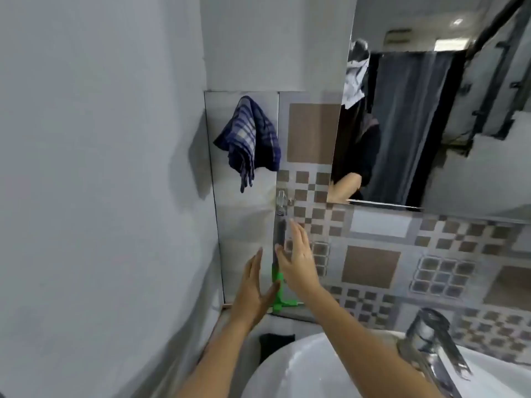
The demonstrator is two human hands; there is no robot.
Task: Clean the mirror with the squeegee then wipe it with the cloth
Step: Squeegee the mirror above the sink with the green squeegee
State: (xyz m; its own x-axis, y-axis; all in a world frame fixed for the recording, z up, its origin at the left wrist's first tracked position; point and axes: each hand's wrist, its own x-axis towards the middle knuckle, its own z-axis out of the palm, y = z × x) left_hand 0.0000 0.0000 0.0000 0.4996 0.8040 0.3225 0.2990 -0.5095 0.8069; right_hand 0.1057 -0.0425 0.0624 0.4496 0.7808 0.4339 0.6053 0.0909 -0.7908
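A green squeegee (278,294) with a grey handle hangs upright from a metal hook (281,201) on the tiled wall. My left hand (254,288) is open just left of it, thumb near the green part. My right hand (297,261) is open, its fingers spread over the grey handle without closing on it. A blue checked cloth (250,139) hangs on the wall above and to the left. The mirror (431,124) is mounted at the upper right and reflects a person and a dark curtain.
A white basin (301,369) sits below my arms, with a chrome tap (434,343) at its right. A plain grey wall (100,168) stands close on the left. Patterned tiles (402,259) cover the wall under the mirror.
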